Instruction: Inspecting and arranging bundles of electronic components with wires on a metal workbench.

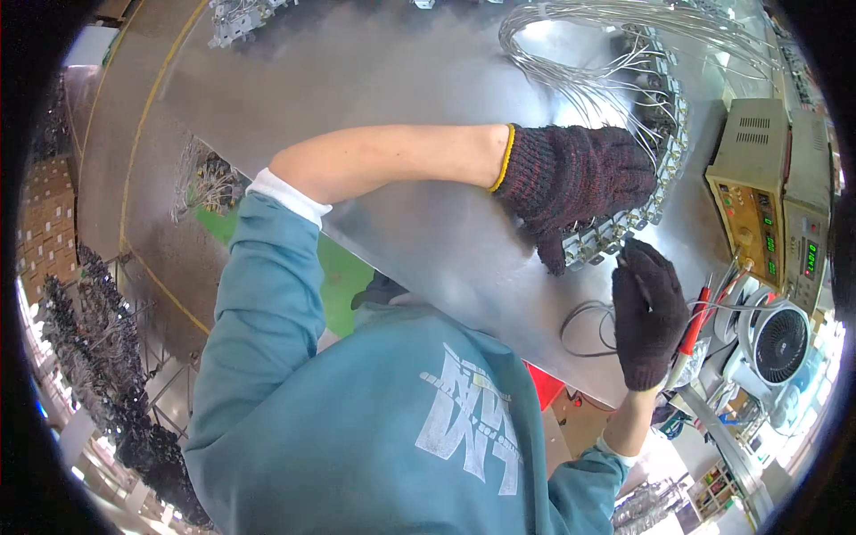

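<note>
A curved row of small metal clip-like parts (593, 242) lies on the metal tabletop, with a bundle of thin grey wires (535, 62) running out from its inner side. My left hand (580, 178), in a dark knitted glove with a yellow cuff, rests across the row, fingers stretched flat and thumb apart. It hides part of the row and the wire ends. Nearer to me, my right hand (649, 312), also gloved, is closed with its fingertips close to the row's near end. Something thin and pale shows between those fingers, too small to name.
Two bench instruments with lit displays, one cream (747, 196) and one grey (807, 254), stand at the right. A red-handled tool (695, 321) and a desk fan (780, 343) are near my right hand. A dark cable (575, 334) loops over the tabletop (374, 98).
</note>
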`<state>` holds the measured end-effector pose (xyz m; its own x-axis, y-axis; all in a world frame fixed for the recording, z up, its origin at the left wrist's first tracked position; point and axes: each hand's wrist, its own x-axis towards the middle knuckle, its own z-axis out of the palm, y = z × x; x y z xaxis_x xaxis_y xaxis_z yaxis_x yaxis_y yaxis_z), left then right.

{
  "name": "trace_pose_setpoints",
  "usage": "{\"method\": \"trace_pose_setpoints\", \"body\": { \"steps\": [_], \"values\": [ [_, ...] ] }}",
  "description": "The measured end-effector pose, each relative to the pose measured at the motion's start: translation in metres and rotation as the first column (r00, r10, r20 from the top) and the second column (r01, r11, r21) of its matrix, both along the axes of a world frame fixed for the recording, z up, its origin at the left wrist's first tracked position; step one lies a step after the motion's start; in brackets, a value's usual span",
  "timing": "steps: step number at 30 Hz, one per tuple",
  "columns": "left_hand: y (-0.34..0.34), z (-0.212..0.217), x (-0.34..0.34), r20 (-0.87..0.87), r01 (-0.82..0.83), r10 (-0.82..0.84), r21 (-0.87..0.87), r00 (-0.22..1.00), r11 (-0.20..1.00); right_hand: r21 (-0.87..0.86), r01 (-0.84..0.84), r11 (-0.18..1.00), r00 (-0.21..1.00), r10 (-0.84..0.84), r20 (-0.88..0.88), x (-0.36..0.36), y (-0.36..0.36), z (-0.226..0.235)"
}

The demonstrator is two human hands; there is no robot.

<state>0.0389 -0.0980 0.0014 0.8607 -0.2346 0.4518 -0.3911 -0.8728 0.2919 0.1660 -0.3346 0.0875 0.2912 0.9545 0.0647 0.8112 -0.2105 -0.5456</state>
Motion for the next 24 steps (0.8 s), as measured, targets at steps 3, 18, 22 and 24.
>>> {"method": "trace_pose_setpoints", "body": {
  "steps": [3, 18, 22, 24],
  "values": [
    [-0.001, -0.009, 0.000, 0.144, -0.028, 0.027, -0.001, 0.989, 1.000, -0.081, -0.104, 0.991, 0.960, 0.121, 0.253, -0.001, 0.006, 0.004],
    [0.000, -0.014, 0.000, 0.121, -0.031, 0.029, 0.007, 0.992, 1.000, 0.018, -0.079, 0.997, 0.995, 0.078, 0.068, -0.005, -0.007, 0.000],
    [-0.001, -0.015, 0.005, 0.114, -0.035, 0.036, -0.012, 0.993, 0.999, -0.037, -0.093, 0.995, 0.983, 0.098, 0.156, -0.016, -0.003, -0.001],
    [0.000, -0.014, 0.004, 0.085, -0.043, 0.043, 0.006, 0.995, 0.999, -0.085, -0.155, 0.984, 0.952, 0.172, 0.255, -0.016, -0.002, 0.005]
  ]
}}
